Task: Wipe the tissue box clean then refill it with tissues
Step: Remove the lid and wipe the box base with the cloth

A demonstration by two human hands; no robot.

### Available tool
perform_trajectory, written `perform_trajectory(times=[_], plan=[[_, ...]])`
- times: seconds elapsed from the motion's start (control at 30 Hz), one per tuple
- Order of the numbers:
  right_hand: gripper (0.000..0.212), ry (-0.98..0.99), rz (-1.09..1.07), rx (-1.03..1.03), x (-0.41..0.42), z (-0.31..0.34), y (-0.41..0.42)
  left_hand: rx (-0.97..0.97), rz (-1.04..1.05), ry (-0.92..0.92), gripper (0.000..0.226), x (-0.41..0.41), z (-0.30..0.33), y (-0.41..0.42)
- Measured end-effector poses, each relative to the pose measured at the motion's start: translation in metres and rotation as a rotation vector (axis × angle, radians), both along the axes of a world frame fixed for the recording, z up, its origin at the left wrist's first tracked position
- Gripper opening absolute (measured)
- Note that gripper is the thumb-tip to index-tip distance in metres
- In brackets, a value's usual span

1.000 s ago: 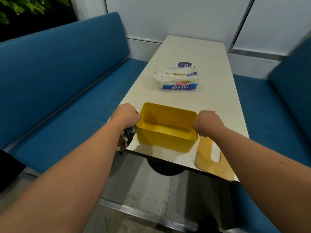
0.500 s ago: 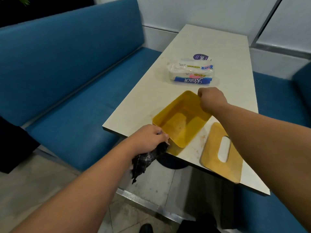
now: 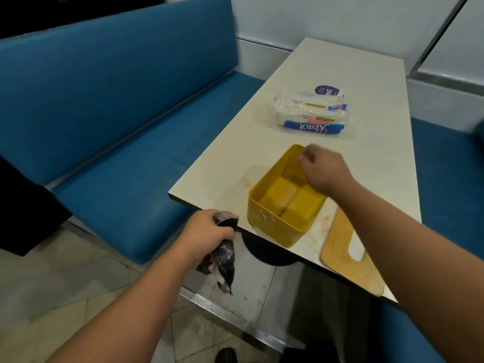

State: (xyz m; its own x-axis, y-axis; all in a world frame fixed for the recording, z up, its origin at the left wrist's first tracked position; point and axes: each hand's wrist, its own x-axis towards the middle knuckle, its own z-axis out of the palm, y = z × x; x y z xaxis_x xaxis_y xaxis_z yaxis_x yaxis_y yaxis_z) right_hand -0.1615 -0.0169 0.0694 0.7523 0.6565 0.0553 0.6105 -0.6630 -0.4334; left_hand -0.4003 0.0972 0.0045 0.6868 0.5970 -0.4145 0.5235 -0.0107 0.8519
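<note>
Since the earlier frame, left hand [image 3: 207, 231] has withdrawn off the table's [image 3: 327, 74] near edge, clutching the dark cloth [image 3: 224, 254]. Right hand [image 3: 320, 169], curled, grips the yellow tissue box's [image 3: 272, 221] far rim; box sits near-right on the table.

Open yellow tissue box [image 3: 272, 224] upright at table edge
</note>
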Motion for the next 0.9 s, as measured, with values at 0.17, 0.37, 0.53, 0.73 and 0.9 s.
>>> perform_trajectory(times=[0.17, 0.37, 0.53, 0.73, 0.9], plan=[[0.042, 0.251, 0.302, -0.261, -0.061, -0.003, -0.010, -0.283, 0.246, -0.274, 0.017, 0.005, -0.011, -0.013], [0.039, 0.270, 0.354, -0.245, -0.077, -0.009, -0.014, -0.461, 0.550, -0.516, 0.017, 0.026, -0.029, -0.057], [0.036, 0.328, 0.327, -0.192, -0.074, -0.013, -0.013, -0.573, 0.605, -0.658, 0.016, 0.041, -0.027, -0.087], [0.026, 0.595, 0.227, -0.127, -0.065, -0.013, -0.011, -0.391, 0.565, -0.552, 0.022, 0.058, -0.027, -0.099], [0.025, 0.597, 0.251, -0.123, -0.062, -0.017, -0.011, -0.462, 0.782, -0.610, 0.019, 0.063, -0.020, -0.078]])
